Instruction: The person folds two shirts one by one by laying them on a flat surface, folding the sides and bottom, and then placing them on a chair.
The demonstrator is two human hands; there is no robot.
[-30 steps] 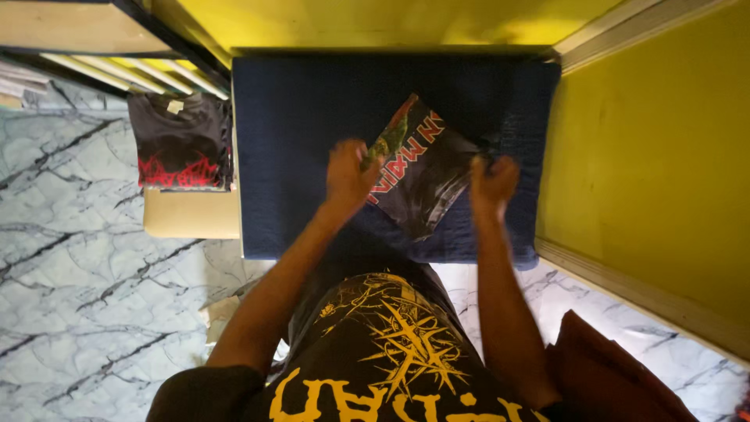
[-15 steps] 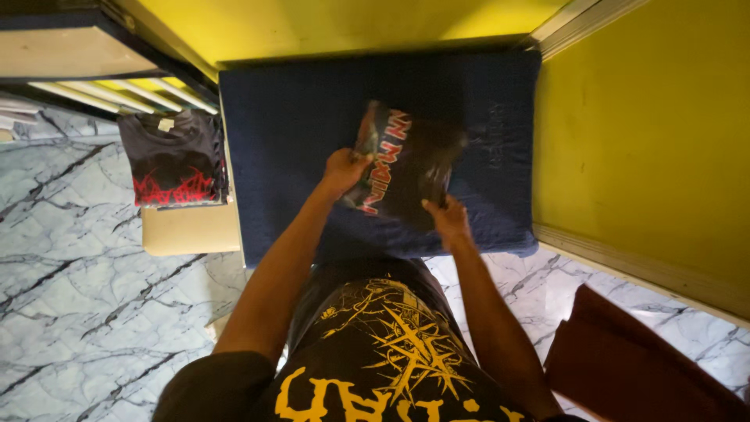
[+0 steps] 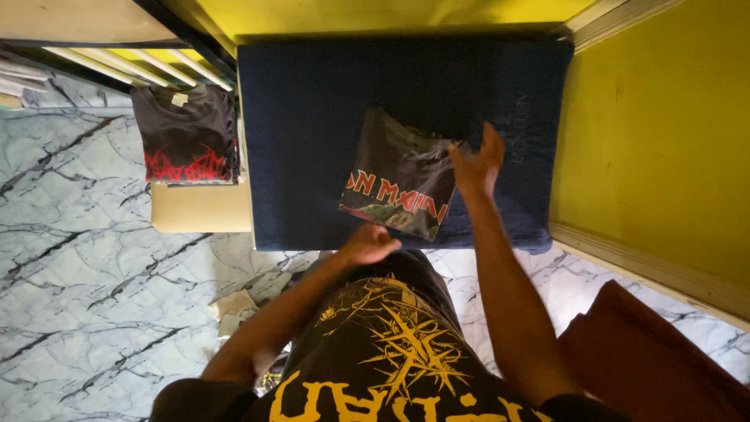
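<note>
A folded dark T-shirt [image 3: 394,176] with red lettering and a coloured print lies on a dark blue padded surface [image 3: 312,117]. My right hand [image 3: 475,164] rests at the shirt's far right corner, fingers spread and touching the fabric. My left hand [image 3: 367,244] hovers at the near edge of the blue surface, just below the shirt's near corner, fingers loosely curled and holding nothing that I can see.
A stack of folded dark T-shirts [image 3: 186,134] with red print sits on a tan box [image 3: 199,209] to the left. Yellow walls [image 3: 656,133] close in behind and to the right. A dark red cloth [image 3: 648,363] lies at lower right on the marble-patterned floor [image 3: 86,266].
The shirt has been turned and laid flat, print toward me. My left hand let go and drew back to the near edge. My right hand moved from the near corner to the far right corner.
</note>
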